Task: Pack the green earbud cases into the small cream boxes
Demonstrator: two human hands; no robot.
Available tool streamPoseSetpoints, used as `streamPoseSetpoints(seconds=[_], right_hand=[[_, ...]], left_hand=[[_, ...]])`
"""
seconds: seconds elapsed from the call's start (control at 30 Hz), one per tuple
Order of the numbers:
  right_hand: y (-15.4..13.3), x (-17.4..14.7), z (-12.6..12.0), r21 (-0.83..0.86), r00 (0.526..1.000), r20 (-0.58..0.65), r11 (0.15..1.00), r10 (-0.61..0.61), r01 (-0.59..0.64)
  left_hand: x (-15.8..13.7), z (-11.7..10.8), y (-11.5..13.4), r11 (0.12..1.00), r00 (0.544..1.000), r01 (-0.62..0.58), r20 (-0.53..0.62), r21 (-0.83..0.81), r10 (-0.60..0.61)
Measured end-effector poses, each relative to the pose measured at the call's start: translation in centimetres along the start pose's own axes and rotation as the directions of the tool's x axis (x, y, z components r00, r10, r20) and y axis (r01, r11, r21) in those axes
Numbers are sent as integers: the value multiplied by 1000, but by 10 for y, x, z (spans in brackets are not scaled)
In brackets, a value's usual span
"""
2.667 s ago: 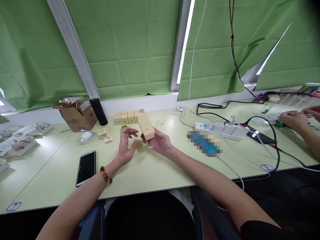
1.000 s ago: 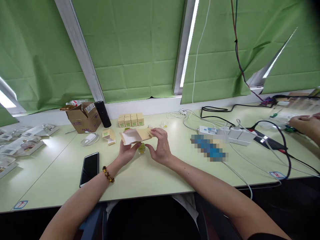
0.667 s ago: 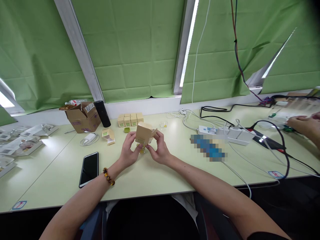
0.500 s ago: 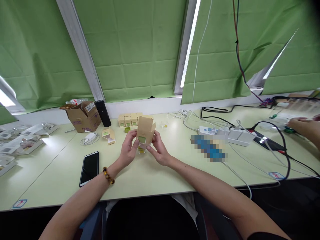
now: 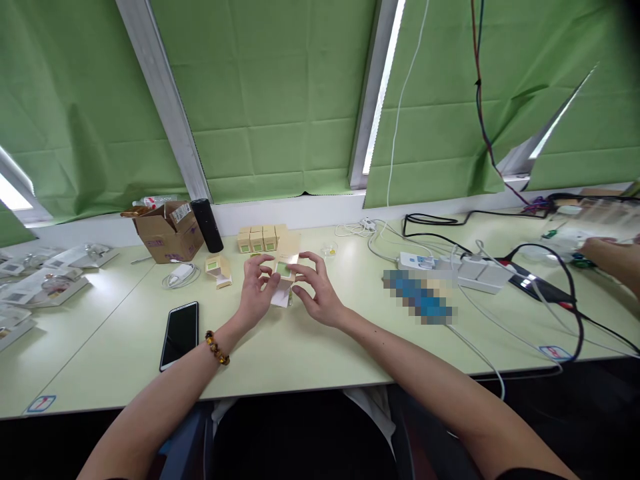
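A small kraft cardboard box (image 5: 287, 251) with a green label on its front stands up between my hands over the table. My left hand (image 5: 257, 292) grips its left side, the thumb at the lower front. On the right side, the curled fingers of my right hand (image 5: 320, 293) press against the box, with the thumb lower down. A pale flap (image 5: 281, 296) sticks out below the label toward me. Partly hidden behind that flap is a small clear item that I cannot make out.
Several closed small boxes (image 5: 257, 240) stand in a row behind; an opened one (image 5: 218, 269) lies left. A phone (image 5: 180, 337), a large carton (image 5: 167, 233), a black cylinder (image 5: 207, 225), a clear dish (image 5: 329, 251) and power strips (image 5: 480, 275) with cables surround the work. A co-worker's hand (image 5: 607, 253) shows far right.
The box has tilted back and come lower, and its pale flap now shows at the front. My right hand's fingers have shifted up to the box's front edge.
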State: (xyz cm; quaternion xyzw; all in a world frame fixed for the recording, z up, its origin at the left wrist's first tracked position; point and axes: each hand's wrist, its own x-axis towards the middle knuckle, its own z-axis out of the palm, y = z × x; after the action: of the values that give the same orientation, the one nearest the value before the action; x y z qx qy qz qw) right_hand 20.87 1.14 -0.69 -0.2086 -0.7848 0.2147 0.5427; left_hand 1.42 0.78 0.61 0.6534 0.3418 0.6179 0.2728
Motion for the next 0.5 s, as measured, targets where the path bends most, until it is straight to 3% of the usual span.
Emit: streamPoseSetpoints(seconds=[0.3, 0.5], right_hand=[[0, 3, -7, 171, 986, -60, 974, 158, -145], [1, 1, -3, 257, 973, -37, 943, 227, -211]], left_hand=[[-2, -10, 4, 998, 979, -56, 194, -3, 55], [-3, -4, 1, 996, 996, -37, 80, 86, 30]])
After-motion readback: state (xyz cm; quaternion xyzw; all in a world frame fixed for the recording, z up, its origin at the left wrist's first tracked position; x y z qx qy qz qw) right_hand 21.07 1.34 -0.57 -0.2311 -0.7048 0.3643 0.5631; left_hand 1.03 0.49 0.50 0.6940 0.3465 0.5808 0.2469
